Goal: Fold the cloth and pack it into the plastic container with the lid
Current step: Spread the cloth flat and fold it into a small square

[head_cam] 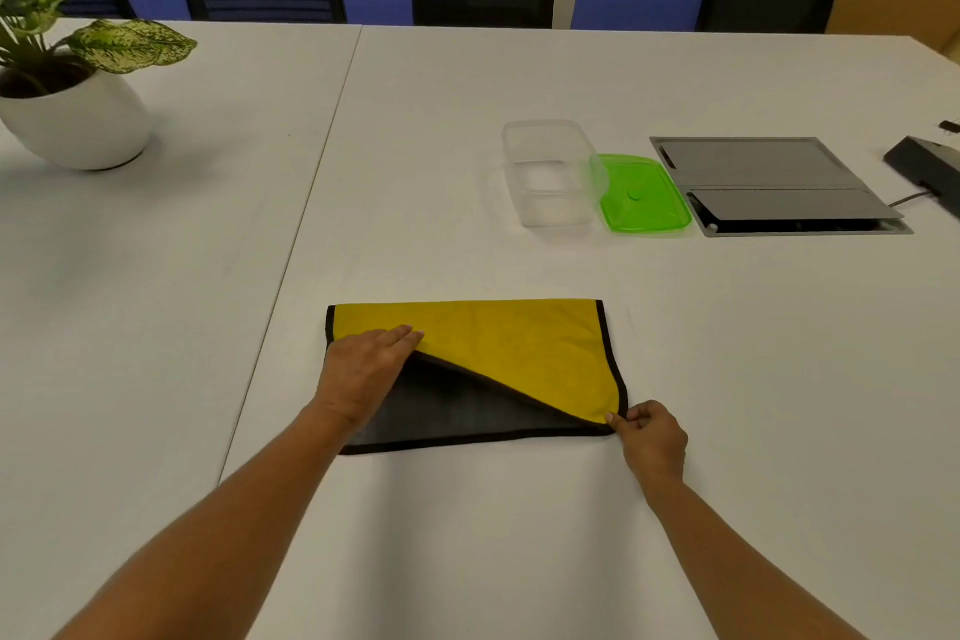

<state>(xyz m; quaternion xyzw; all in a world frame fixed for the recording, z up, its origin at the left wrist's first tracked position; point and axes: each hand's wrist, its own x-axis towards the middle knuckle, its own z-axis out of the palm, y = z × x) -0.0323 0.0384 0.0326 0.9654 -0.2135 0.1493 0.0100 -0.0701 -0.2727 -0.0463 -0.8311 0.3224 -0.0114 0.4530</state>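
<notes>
A yellow cloth (519, 343) with a dark grey underside and black trim lies on the white table (467, 130), partly folded so the yellow layer covers the grey one along a diagonal. My left hand (363, 369) rests flat on the cloth's left part, fingers over the yellow edge. My right hand (649, 437) pinches the cloth's near right corner between thumb and fingers. Farther back to the right stands the clear plastic container (550, 172), open and empty. Its green lid (644, 195) lies flat beside it on the right.
A potted plant (72, 114) in a white pot stands at the far left. A grey cable hatch (769, 182) is set in the table right of the lid, with a dark device (930, 172) at the right edge. Chairs line the far side.
</notes>
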